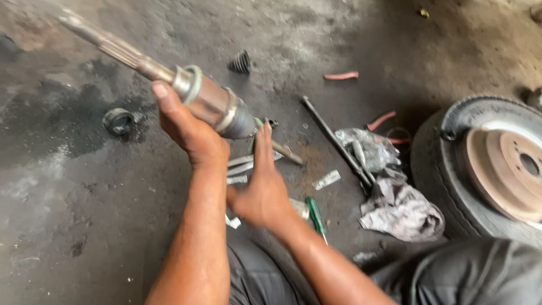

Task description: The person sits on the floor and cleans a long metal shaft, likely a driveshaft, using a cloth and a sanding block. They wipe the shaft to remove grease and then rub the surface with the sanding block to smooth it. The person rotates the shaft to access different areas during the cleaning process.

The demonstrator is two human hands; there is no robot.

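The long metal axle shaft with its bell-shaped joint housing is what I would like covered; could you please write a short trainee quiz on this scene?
1. True or false: the left hand grips the long metal axle shaft from below.
2. What lies on the concrete floor just beyond the shaft?
A. black ribbed rubber boot
B. a red bucket
C. a blue hammer
3. Fill in: beside the grey crumpled rag, at the right, lies a tyre with a rusty brake ____ on it.

Key: 1 true; 2 A; 3 disc.
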